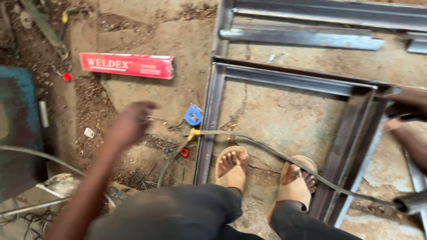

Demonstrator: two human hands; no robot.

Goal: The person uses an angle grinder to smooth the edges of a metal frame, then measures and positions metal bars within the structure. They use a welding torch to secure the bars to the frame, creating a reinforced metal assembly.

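Long box point(126, 65) on the dirt is bright red with white lettering, tape measure point(193, 115) is blue, little cap point(66, 77) is red too. Sandals point(231, 169) are tan, trousers point(178, 213) dark grey, steel frame point(211, 111) grey with rusty brown patches.

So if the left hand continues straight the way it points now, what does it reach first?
Probably the small blue tape measure on the ground, beside the steel frame. The left hand is blurred and empty-looking, so depth and exact line are uncertain.

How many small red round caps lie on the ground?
2: one red cap left of the red box; another beside the steel frame, below the blue tape measure. Debris may hide others.
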